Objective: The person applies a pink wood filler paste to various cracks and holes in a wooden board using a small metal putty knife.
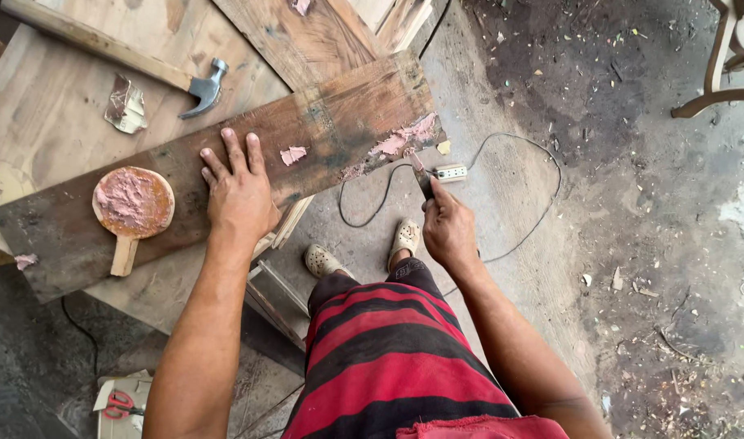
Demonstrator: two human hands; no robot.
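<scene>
Left hand (240,195) lay spread flat on the plank (323,130); right hand (446,228) pinched a putty knife (421,175). Plank looked stiff n heavy, prob best gripped by the edges.

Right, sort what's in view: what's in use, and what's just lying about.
In use:
- dark plank, left hand flat on it
- putty knife in right hand
- pink filler on the plank's end
- round paddle loaded with filler

Lying about:
- hammer
- power strip
- scissors

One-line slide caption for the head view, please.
Left hand steadies dark plank; right hand works pink filler with putty knife.
</scene>
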